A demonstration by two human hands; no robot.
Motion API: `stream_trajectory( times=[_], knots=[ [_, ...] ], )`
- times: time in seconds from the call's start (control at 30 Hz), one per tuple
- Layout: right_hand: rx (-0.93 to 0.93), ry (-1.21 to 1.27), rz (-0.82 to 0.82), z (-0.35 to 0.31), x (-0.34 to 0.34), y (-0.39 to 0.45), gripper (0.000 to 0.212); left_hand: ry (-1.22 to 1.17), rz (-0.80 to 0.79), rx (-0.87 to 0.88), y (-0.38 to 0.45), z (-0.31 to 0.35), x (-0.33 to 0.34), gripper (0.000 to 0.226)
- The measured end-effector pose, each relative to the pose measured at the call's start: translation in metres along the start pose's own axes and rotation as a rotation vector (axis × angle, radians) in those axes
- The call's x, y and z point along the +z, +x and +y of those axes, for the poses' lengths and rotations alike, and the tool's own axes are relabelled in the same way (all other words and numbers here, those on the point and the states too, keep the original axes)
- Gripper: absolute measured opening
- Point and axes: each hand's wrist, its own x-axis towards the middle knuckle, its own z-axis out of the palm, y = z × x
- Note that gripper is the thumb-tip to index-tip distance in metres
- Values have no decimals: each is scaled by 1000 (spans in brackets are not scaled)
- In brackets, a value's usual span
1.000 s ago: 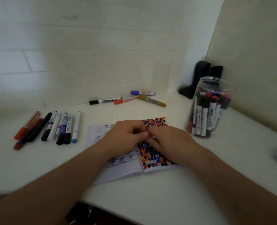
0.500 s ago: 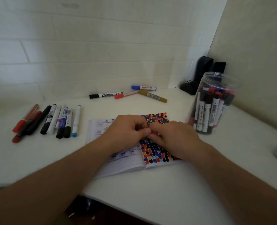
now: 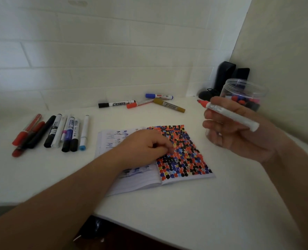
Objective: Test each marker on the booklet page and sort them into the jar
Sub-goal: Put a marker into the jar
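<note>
right hand [image 3: 239, 130] lifts an uncapped red-tipped marker [image 3: 229, 113] in front of the jar [image 3: 245, 94].
its fingers curl round the white barrel, print blurred. left hand [image 3: 146, 147], fingers curled, rests on the booklet [image 3: 183, 150]; whether it holds a cap is hidden. behind the booklet, a gold marker [image 3: 169, 105] reads "marker". jar's base is hidden.

White brick wall [image 3: 113, 51], white table [image 3: 185, 204]

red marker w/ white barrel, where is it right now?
In the head view, the red-tipped marker is held up in the right hand, on the right side, in front of the jar and above the table.
</note>
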Motion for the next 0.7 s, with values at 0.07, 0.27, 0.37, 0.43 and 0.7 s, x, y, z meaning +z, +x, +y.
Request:
stream_trajectory(
  times=[0.07,0.27,0.37,0.43,0.7],
  knots=[
    [-38,-49,-71,4,5,-3,29,34,-46,49,0,-3,-1,20],
    [-32,-185,-9,56,34,-5,22,20,-162,107,-5,-12,-8,48],
    [-66,-300,-8,77,50,-3,17,22,-162,97,-4,-13,-7,52],
    [-111,-512,47,83,59,-3,16,28,-168,100,-3,-11,-6,51],
    [-139,-782,323,99,66,2,25,65,-168,29,-1,-7,-3,56]
  ],
)
